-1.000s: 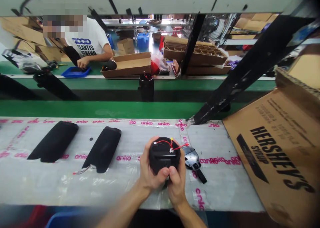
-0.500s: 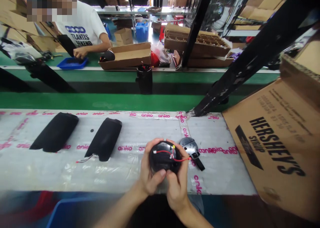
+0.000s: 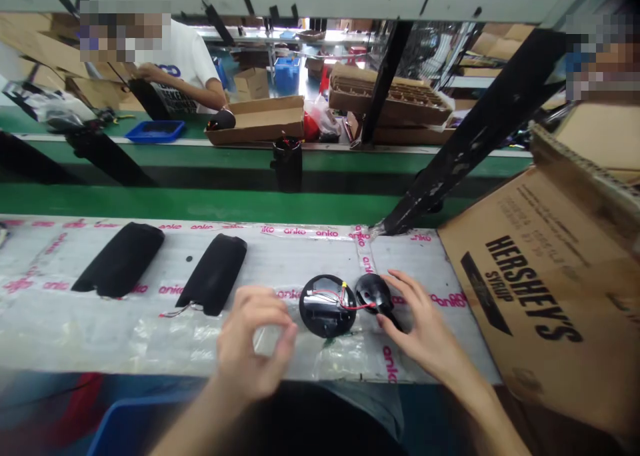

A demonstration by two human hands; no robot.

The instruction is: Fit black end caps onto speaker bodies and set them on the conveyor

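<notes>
A round black shell (image 3: 327, 316) with red wires and a yellow connector lies on the wrapped worktop, untouched by either hand. Left of it, my left hand (image 3: 257, 343) is raised and slightly blurred, its thumb and fingers curled into a ring with nothing seen between them. My right hand (image 3: 420, 323) has its thumb and fingers around a smaller round black part (image 3: 373, 293) with a black strap, beside the shell. Further left lie two flat black sleeve-like pieces, one (image 3: 215, 273) with thin wires at its lower end, the other (image 3: 123, 259) farther left.
A large cardboard box (image 3: 530, 296) stands at the right, near a slanted black post (image 3: 475, 136). Beyond the worktop runs a green surface (image 3: 210, 203) with a black cylinder (image 3: 287, 166). Across it, a person in a white shirt sits by a blue tray (image 3: 155, 131).
Both hands have let go of the round shell, which now lies on the worktop. My left hand has moved left, my right hand right to the smaller part. The view has tilted up.
</notes>
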